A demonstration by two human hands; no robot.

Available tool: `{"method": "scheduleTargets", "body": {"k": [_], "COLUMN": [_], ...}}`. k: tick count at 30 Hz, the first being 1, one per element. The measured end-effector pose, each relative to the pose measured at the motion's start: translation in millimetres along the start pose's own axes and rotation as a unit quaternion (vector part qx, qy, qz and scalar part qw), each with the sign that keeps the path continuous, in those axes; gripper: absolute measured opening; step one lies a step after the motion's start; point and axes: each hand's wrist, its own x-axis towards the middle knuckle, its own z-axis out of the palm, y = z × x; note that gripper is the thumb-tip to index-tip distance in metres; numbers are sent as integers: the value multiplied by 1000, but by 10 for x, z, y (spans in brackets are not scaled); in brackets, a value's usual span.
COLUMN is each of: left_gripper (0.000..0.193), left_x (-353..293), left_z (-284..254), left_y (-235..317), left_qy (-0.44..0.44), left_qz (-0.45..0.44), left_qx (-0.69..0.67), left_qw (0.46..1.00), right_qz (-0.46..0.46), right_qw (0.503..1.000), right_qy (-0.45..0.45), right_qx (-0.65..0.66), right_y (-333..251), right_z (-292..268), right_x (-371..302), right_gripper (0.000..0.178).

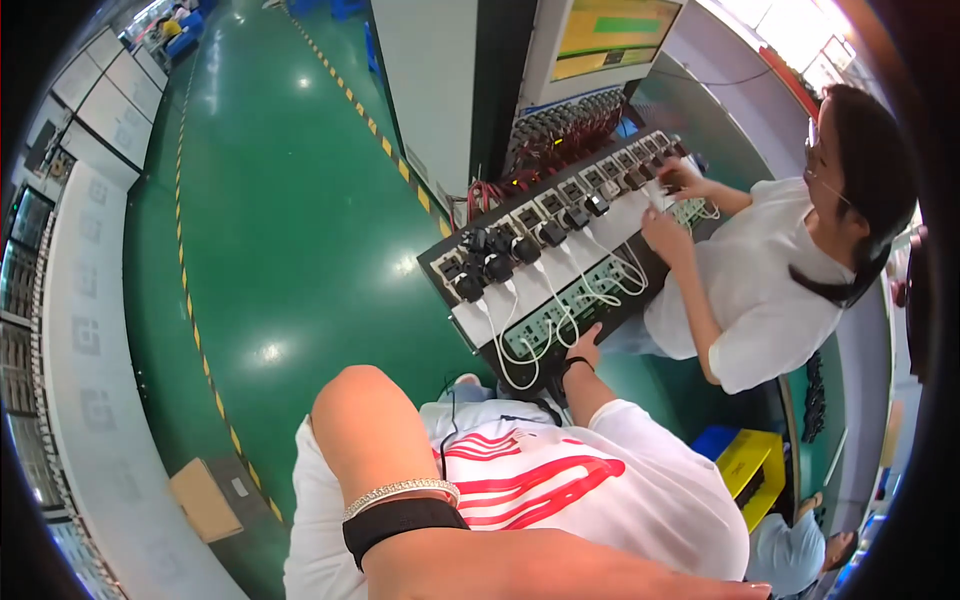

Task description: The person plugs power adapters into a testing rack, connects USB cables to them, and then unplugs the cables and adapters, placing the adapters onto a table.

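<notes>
My left arm is bent, with a bracelet and black band at the wrist. My left hand [560, 562] looms large along the bottom, fingers stretched rightward and partly cut off; I see nothing held in it. My right hand [584, 347], a dark band on its wrist, rests against the near edge of a slanted test rack [478, 335]. Its fingers look extended, holding nothing visible. Beside it are a green socket strip [530, 335] and white cables [515, 378]. Several black plug adapters [497, 267] sit in the rack's upper row of sockets.
A co-worker [780, 260] in white stands on the right, both hands at a small white item by the rack. Behind the rack rise a grey cabinet [430, 90] and a screen [612, 35]. A cardboard box [205, 500] lies lower left; a yellow bin [750, 465] stands lower right.
</notes>
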Motion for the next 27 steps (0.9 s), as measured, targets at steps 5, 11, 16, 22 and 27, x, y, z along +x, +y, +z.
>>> {"method": "scheduleTargets", "body": {"k": [5,11,16,22,27], "left_gripper": [89,90,92,93,94], "left_x": [86,181,170,96,222], "left_z": [-72,-165,-253,-279,-496], "left_y": [12,-132,-66,59,154], "left_qy": [12,35,53,81,97], "left_qz": [-55,-87,-118,-144,-168], "left_qx": [-35,-65,-94,-113,-128], "left_qw": [998,993,987,980,972], "right_qz": [22,52,87,106,111], "right_qw": [1000,998,995,993,993], "right_qy": [7,22,37,51,48], "right_qx": [-6,-10,-30,20,12], "right_y": [71,8,48,-21,75], "right_z": [-76,-51,6,-53,-10], "right_x": [145,87,189,86,233], "right_gripper": [99,93,96,99,98]}}
